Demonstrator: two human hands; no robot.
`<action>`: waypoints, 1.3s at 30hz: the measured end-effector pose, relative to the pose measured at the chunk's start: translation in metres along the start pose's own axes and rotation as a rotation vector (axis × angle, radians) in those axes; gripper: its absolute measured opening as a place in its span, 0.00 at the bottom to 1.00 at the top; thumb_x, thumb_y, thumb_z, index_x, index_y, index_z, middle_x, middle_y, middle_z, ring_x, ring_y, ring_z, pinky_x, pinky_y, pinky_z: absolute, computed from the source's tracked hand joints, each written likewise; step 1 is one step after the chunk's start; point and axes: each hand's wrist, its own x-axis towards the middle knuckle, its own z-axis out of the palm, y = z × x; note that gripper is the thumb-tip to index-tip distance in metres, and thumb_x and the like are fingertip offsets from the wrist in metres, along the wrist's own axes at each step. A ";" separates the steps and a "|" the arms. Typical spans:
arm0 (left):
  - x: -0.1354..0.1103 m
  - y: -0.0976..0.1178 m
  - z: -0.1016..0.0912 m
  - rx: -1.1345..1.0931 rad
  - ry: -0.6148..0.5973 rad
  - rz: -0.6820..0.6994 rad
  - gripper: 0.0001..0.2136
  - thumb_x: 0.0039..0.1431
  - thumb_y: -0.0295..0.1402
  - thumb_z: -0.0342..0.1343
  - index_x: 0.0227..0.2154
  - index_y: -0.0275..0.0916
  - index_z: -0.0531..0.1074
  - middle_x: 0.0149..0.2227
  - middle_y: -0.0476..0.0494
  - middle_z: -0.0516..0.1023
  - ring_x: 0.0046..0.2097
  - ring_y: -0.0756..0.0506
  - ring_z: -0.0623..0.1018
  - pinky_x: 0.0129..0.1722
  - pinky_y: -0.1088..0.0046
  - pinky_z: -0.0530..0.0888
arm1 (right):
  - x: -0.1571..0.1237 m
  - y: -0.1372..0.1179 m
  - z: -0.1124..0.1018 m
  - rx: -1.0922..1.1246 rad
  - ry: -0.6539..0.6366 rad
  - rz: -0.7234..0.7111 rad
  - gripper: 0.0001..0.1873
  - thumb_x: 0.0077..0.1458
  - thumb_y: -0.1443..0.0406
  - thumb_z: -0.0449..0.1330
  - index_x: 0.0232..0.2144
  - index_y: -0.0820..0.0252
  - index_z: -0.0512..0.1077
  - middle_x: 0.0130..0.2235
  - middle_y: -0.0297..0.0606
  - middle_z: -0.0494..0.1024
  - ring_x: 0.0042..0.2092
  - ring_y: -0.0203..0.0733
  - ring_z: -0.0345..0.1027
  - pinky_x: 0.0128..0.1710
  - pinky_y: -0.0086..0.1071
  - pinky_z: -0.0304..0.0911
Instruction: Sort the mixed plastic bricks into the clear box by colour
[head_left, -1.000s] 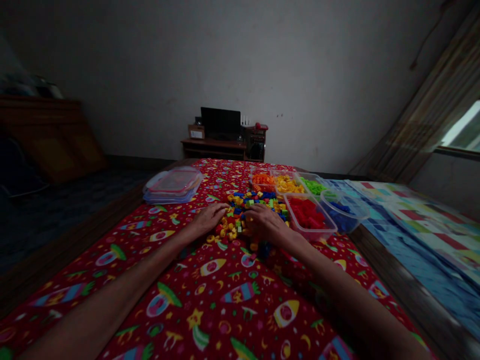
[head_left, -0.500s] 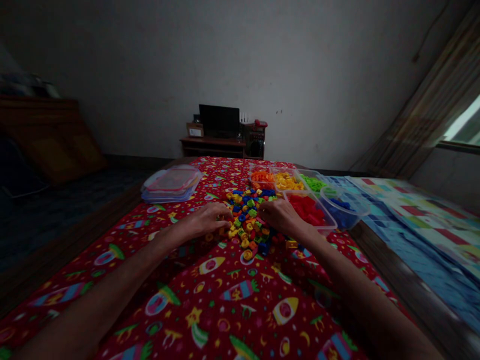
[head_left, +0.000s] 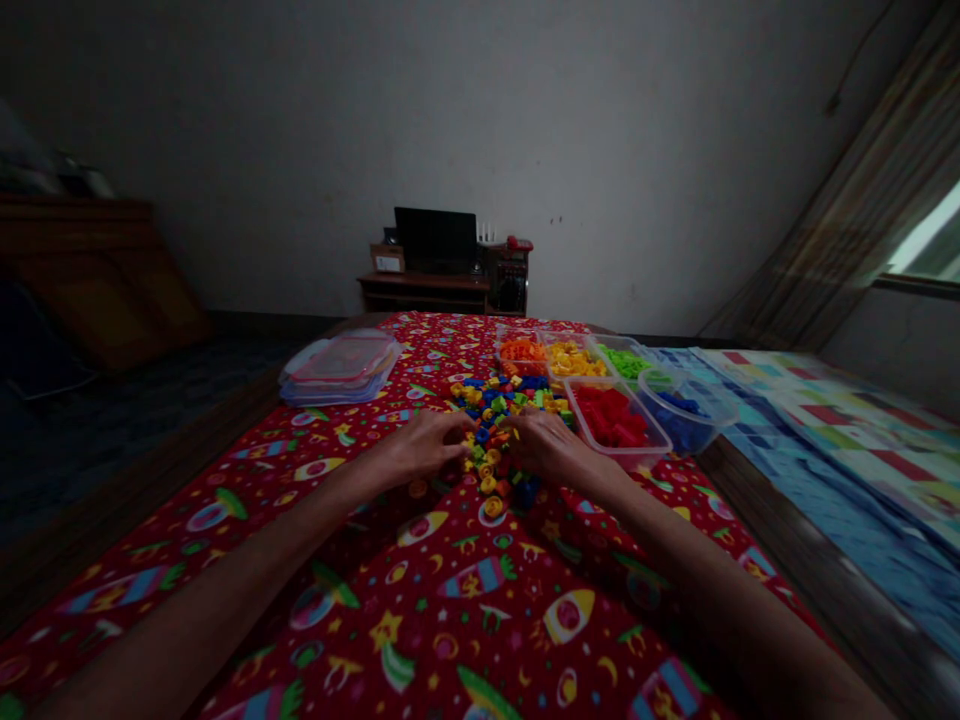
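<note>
A loose pile of small plastic building bricks (head_left: 491, 455) in yellow, blue, green, orange and red lies on the red patterned cloth (head_left: 450, 620). My left hand (head_left: 429, 446) is at the pile's left edge, thumb and fingers apart, with nothing visible between them. Over the right side of the pile, my right hand (head_left: 546, 446) bends its fingers down among the bricks; the fingertips are close together and whatever they pinch is too small to make out. Just right of that hand stands a clear tub of red bricks (head_left: 613, 418).
Behind the pile are clear tubs holding orange bricks (head_left: 523, 350), yellow bricks (head_left: 574, 360) and green bricks (head_left: 622, 362). A round tub (head_left: 694, 430) with blue bricks stands at the right table edge. Stacked lids (head_left: 341, 370) lie at the left. A bed (head_left: 825, 450) adjoins the right side.
My right hand has moved slightly left and nearer to me over the pile, uncovering bricks behind it. My left hand has shifted slightly right, closer to the bricks.
</note>
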 end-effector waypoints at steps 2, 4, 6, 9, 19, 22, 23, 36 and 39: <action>0.006 -0.001 0.005 -0.226 0.041 -0.073 0.17 0.49 0.40 0.57 0.41 0.40 0.72 0.31 0.47 0.79 0.34 0.44 0.78 0.33 0.70 0.74 | 0.003 -0.006 -0.004 0.054 0.019 -0.021 0.17 0.55 0.70 0.56 0.49 0.63 0.67 0.39 0.43 0.72 0.39 0.40 0.64 0.38 0.31 0.58; 0.010 -0.001 0.013 -0.447 0.054 -0.130 0.24 0.46 0.43 0.60 0.46 0.39 0.70 0.34 0.46 0.80 0.37 0.43 0.79 0.36 0.68 0.75 | 0.008 -0.014 -0.006 0.120 0.027 -0.048 0.18 0.56 0.70 0.56 0.49 0.62 0.67 0.39 0.43 0.73 0.39 0.40 0.64 0.37 0.30 0.58; 0.012 -0.001 0.022 -0.600 0.050 -0.161 0.30 0.44 0.45 0.62 0.50 0.38 0.67 0.37 0.44 0.80 0.39 0.42 0.80 0.38 0.66 0.75 | 0.013 -0.021 -0.004 0.176 0.019 -0.056 0.13 0.57 0.70 0.55 0.46 0.63 0.69 0.36 0.42 0.73 0.36 0.38 0.64 0.34 0.28 0.56; 0.010 0.002 0.026 -0.684 0.026 -0.186 0.31 0.45 0.48 0.61 0.51 0.38 0.66 0.39 0.42 0.80 0.41 0.42 0.79 0.41 0.65 0.75 | 0.016 -0.025 -0.005 0.193 -0.001 -0.043 0.08 0.59 0.70 0.52 0.36 0.64 0.72 0.31 0.39 0.71 0.31 0.34 0.59 0.30 0.26 0.52; 0.007 -0.012 -0.019 -0.143 0.184 -0.067 0.19 0.53 0.47 0.50 0.36 0.38 0.77 0.35 0.44 0.81 0.38 0.42 0.79 0.38 0.68 0.75 | 0.017 0.001 -0.046 0.167 -0.082 0.158 0.08 0.50 0.73 0.53 0.24 0.65 0.70 0.22 0.31 0.65 0.25 0.30 0.52 0.25 0.25 0.46; 0.008 -0.029 -0.024 -0.174 0.160 -0.083 0.21 0.52 0.48 0.50 0.38 0.38 0.77 0.35 0.43 0.82 0.37 0.42 0.79 0.36 0.68 0.75 | 0.028 0.034 -0.057 0.021 0.002 0.288 0.10 0.52 0.72 0.53 0.25 0.64 0.73 0.22 0.33 0.69 0.24 0.30 0.54 0.25 0.26 0.47; 0.009 -0.033 -0.024 -0.188 0.156 -0.092 0.21 0.52 0.48 0.50 0.38 0.37 0.77 0.34 0.42 0.82 0.37 0.42 0.79 0.36 0.68 0.75 | 0.033 0.048 -0.061 -0.041 0.042 0.322 0.10 0.52 0.72 0.53 0.26 0.64 0.74 0.23 0.35 0.71 0.25 0.31 0.56 0.25 0.26 0.48; 0.008 -0.044 -0.019 0.144 0.263 -0.062 0.17 0.53 0.40 0.47 0.36 0.40 0.78 0.41 0.41 0.81 0.43 0.40 0.78 0.45 0.65 0.72 | 0.063 0.084 -0.080 -0.128 0.215 0.440 0.14 0.58 0.65 0.53 0.39 0.64 0.77 0.33 0.46 0.80 0.34 0.40 0.72 0.34 0.29 0.60; 0.008 -0.050 -0.017 0.131 0.264 -0.053 0.17 0.54 0.41 0.47 0.37 0.40 0.77 0.41 0.41 0.80 0.44 0.41 0.77 0.46 0.65 0.72 | 0.051 0.043 -0.062 -0.073 0.145 0.338 0.13 0.57 0.67 0.52 0.35 0.64 0.77 0.28 0.41 0.78 0.27 0.36 0.67 0.28 0.27 0.54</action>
